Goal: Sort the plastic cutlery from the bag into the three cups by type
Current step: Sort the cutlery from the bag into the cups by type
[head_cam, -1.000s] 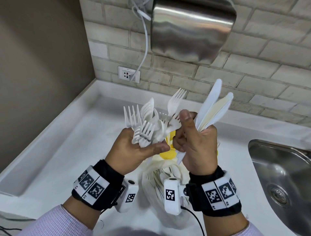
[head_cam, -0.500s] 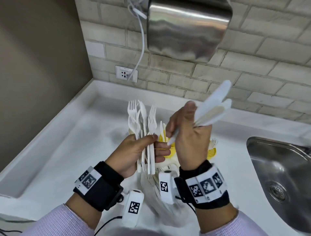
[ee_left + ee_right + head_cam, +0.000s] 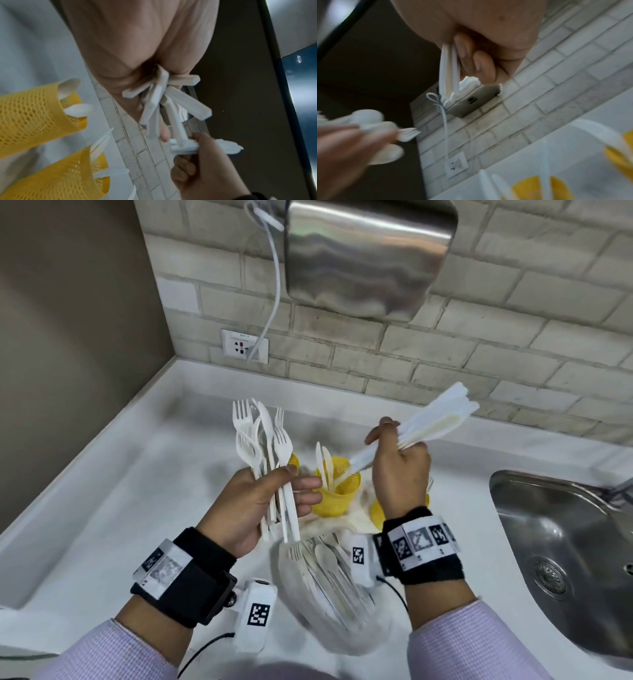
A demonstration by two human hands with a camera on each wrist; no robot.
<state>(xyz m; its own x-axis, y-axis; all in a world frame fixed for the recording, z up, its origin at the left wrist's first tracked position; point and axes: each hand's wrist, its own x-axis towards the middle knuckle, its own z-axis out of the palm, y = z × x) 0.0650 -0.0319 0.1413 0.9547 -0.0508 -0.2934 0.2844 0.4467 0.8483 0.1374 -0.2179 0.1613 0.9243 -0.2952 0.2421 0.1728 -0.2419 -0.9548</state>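
My left hand (image 3: 263, 501) grips a bunch of white plastic forks (image 3: 270, 446), tines up, above the counter; their handle ends (image 3: 164, 97) fan out below the palm. My right hand (image 3: 397, 470) grips a bundle of white knives (image 3: 435, 422), blades pointing up and right, handles angled down toward the middle yellow mesh cup (image 3: 337, 491), which holds knives. A second yellow cup (image 3: 293, 462) is mostly hidden behind the forks, a third (image 3: 378, 510) behind my right wrist. The clear bag (image 3: 329, 587) with more cutlery lies below the hands.
A steel sink (image 3: 565, 542) is set into the white counter (image 3: 102, 525) at the right. A metal hand dryer (image 3: 370, 254) hangs on the brick wall, its cord running to a socket (image 3: 244, 345). A brown wall closes the left side.
The hands have drawn apart. The forks now stand gathered upright in my left hand, and my right hand has swung the knives' handles down toward the middle cup.
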